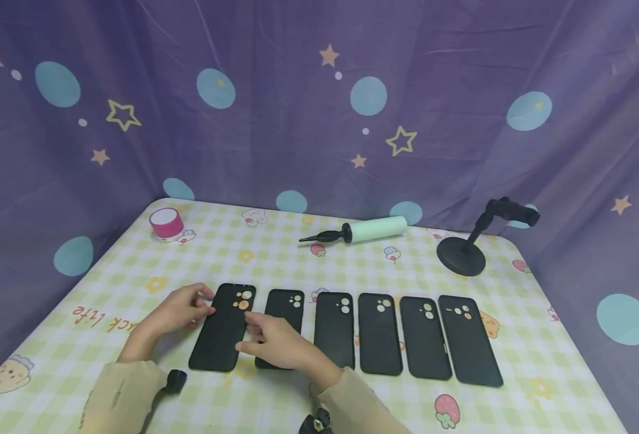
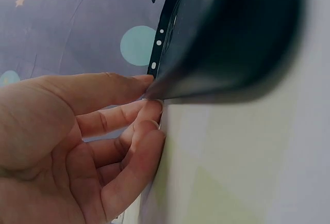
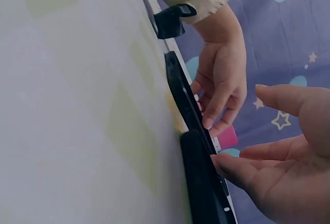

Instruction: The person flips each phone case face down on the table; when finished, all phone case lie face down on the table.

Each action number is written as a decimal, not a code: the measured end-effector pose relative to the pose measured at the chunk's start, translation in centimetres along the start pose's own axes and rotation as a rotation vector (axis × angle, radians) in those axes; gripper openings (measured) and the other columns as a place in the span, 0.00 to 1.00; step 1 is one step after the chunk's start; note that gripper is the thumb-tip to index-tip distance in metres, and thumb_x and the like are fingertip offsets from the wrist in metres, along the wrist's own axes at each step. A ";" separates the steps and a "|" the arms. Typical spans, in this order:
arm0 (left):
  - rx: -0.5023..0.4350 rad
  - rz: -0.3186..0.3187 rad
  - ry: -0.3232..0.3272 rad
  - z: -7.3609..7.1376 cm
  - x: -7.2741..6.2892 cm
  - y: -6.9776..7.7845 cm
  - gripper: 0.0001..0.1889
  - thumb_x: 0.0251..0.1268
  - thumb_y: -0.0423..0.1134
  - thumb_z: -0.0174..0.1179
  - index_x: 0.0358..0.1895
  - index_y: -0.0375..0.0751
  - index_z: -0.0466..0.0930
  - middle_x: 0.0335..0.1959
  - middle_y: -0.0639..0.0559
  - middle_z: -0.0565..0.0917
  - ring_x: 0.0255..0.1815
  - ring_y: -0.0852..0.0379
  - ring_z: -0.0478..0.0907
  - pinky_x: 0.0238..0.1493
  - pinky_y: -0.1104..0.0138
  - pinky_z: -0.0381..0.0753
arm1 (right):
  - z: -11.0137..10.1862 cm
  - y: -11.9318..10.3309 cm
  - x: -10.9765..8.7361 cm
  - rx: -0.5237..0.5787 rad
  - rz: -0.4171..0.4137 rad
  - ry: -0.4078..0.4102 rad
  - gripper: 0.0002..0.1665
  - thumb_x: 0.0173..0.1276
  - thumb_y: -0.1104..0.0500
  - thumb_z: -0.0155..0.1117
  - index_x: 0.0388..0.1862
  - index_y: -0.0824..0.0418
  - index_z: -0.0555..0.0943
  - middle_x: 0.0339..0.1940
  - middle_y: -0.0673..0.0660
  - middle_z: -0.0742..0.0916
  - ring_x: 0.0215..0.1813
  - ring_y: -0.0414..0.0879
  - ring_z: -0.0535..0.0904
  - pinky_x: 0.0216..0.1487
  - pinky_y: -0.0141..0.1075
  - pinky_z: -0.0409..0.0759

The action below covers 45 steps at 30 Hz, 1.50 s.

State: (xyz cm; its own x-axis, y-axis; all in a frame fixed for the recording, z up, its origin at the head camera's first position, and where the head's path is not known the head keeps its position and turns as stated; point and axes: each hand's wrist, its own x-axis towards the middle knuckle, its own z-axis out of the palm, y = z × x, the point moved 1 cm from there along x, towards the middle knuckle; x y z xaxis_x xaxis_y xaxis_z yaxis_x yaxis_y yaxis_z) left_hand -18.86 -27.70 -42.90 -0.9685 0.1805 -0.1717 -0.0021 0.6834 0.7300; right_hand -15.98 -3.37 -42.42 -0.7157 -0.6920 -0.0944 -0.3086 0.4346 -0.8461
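Note:
A black phone case [image 1: 219,337], with round camera holes in its upper right corner, lies back up at the left end of a row. My left hand [image 1: 181,310] touches its left edge with thumb and fingertips, the other fingers loosely bent. In the left wrist view, the thumb [image 2: 124,85] meets the dark case edge. On the opposite side, my right hand [image 1: 281,340] has its fingertips at the case's right edge, thumb and fingers spread apart. That hand partly hides a second black phone case [image 1: 283,301] beneath it.
Several more black phone cases, such as the rightmost one [image 1: 470,343], continue the row. Behind them lie a mint-green hand pump [image 1: 376,229], a black stand [image 1: 460,256] and a pink-and-white roll [image 1: 166,224]. A patterned curtain [image 1: 298,108] hangs behind the checked tablecloth [image 1: 232,253].

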 end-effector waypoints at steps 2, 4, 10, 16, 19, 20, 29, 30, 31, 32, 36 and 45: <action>-0.001 0.001 -0.003 0.0 0.0 0.0 0.10 0.59 0.25 0.56 0.44 0.27 0.73 0.25 0.48 0.80 0.24 0.58 0.75 0.22 0.67 0.78 | 0.2 -0.1 0.0 -0.009 0.001 -0.013 0.39 0.71 0.49 0.60 0.74 0.66 0.61 0.72 0.60 0.72 0.67 0.46 0.75 0.60 0.25 0.76; -0.006 -0.008 -0.005 0.0 -0.1 -0.1 0.08 0.59 0.25 0.56 0.41 0.27 0.73 0.25 0.49 0.79 0.24 0.58 0.74 0.22 0.67 0.79 | 0.3 -0.2 0.0 -0.011 0.006 -0.022 0.40 0.71 0.49 0.60 0.74 0.66 0.61 0.73 0.60 0.71 0.67 0.46 0.75 0.60 0.25 0.76; -0.019 -0.030 -0.015 -0.1 0.1 -0.3 0.05 0.60 0.28 0.57 0.36 0.30 0.73 0.26 0.50 0.75 0.25 0.58 0.73 0.22 0.66 0.79 | 0.4 -0.3 0.0 -0.002 0.030 -0.033 0.40 0.70 0.49 0.60 0.74 0.65 0.60 0.74 0.60 0.70 0.68 0.45 0.74 0.61 0.25 0.75; -0.032 -0.002 -0.015 -0.2 0.2 -0.4 0.08 0.61 0.30 0.57 0.39 0.28 0.73 0.27 0.49 0.77 0.25 0.58 0.75 0.23 0.66 0.80 | 0.3 -0.3 0.0 0.005 0.027 -0.037 0.40 0.71 0.49 0.59 0.75 0.66 0.59 0.74 0.60 0.69 0.69 0.47 0.73 0.61 0.25 0.75; -0.065 0.003 -0.021 -0.2 0.2 -0.2 0.10 0.63 0.30 0.56 0.43 0.25 0.72 0.27 0.47 0.80 0.24 0.57 0.76 0.24 0.65 0.81 | 0.3 -0.4 -0.1 0.008 0.029 -0.038 0.40 0.71 0.49 0.59 0.75 0.66 0.59 0.74 0.61 0.69 0.69 0.47 0.73 0.62 0.25 0.74; -0.078 0.002 -0.024 -0.2 0.2 -0.2 0.12 0.63 0.30 0.56 0.44 0.24 0.72 0.28 0.46 0.81 0.25 0.57 0.77 0.24 0.65 0.82 | 0.3 -0.3 -0.1 0.006 0.030 -0.038 0.40 0.71 0.49 0.59 0.75 0.65 0.59 0.74 0.61 0.70 0.69 0.47 0.73 0.62 0.26 0.74; -0.193 0.069 -0.044 -0.2 0.4 -0.4 0.17 0.64 0.33 0.56 0.50 0.22 0.71 0.26 0.51 0.81 0.22 0.61 0.77 0.24 0.66 0.84 | 0.4 -0.3 -0.2 0.007 0.043 -0.010 0.40 0.71 0.49 0.59 0.75 0.62 0.59 0.71 0.59 0.73 0.67 0.49 0.76 0.61 0.28 0.76; -0.206 0.076 -0.048 -0.2 0.3 -0.3 0.17 0.65 0.33 0.56 0.50 0.21 0.70 0.27 0.51 0.81 0.22 0.61 0.77 0.24 0.65 0.84 | 0.4 -0.3 -0.2 0.010 0.038 -0.008 0.40 0.71 0.49 0.60 0.75 0.63 0.60 0.71 0.60 0.73 0.67 0.49 0.76 0.61 0.28 0.76; -0.221 0.075 -0.050 -0.2 0.3 -0.2 0.17 0.65 0.33 0.56 0.51 0.21 0.70 0.27 0.51 0.80 0.23 0.62 0.77 0.24 0.65 0.84 | 0.4 -0.3 -0.2 0.013 0.033 -0.008 0.40 0.71 0.49 0.60 0.75 0.63 0.59 0.71 0.60 0.73 0.67 0.49 0.75 0.61 0.27 0.76; -0.239 0.060 -0.052 -0.2 0.3 -0.1 0.18 0.66 0.34 0.56 0.52 0.21 0.70 0.27 0.52 0.80 0.23 0.62 0.77 0.25 0.65 0.84 | 0.5 -0.3 -0.1 0.013 0.027 -0.007 0.40 0.71 0.49 0.60 0.75 0.64 0.60 0.71 0.60 0.73 0.68 0.49 0.75 0.62 0.27 0.75; -0.293 0.088 -0.063 -0.2 0.1 0.3 0.19 0.67 0.33 0.57 0.54 0.20 0.68 0.29 0.53 0.79 0.25 0.64 0.79 0.25 0.63 0.85 | 0.6 -0.4 0.0 0.010 0.005 -0.009 0.40 0.70 0.50 0.61 0.74 0.65 0.60 0.72 0.60 0.72 0.69 0.49 0.73 0.63 0.27 0.74; -0.341 0.159 -0.074 0.0 0.0 0.4 0.20 0.69 0.35 0.57 0.56 0.22 0.68 0.31 0.57 0.80 0.26 0.63 0.81 0.24 0.61 0.85 | 0.9 -0.4 0.1 -0.030 0.009 -0.011 0.40 0.70 0.48 0.60 0.74 0.63 0.60 0.73 0.58 0.71 0.69 0.47 0.73 0.64 0.29 0.74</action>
State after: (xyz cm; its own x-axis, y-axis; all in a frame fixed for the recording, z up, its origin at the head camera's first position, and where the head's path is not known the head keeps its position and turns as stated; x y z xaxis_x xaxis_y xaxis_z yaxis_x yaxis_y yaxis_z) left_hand -18.88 -27.45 -42.59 -0.9427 0.3247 -0.0768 0.0521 0.3706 0.9273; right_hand -15.37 -4.10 -42.57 -0.7112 -0.6947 -0.1077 -0.3214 0.4576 -0.8291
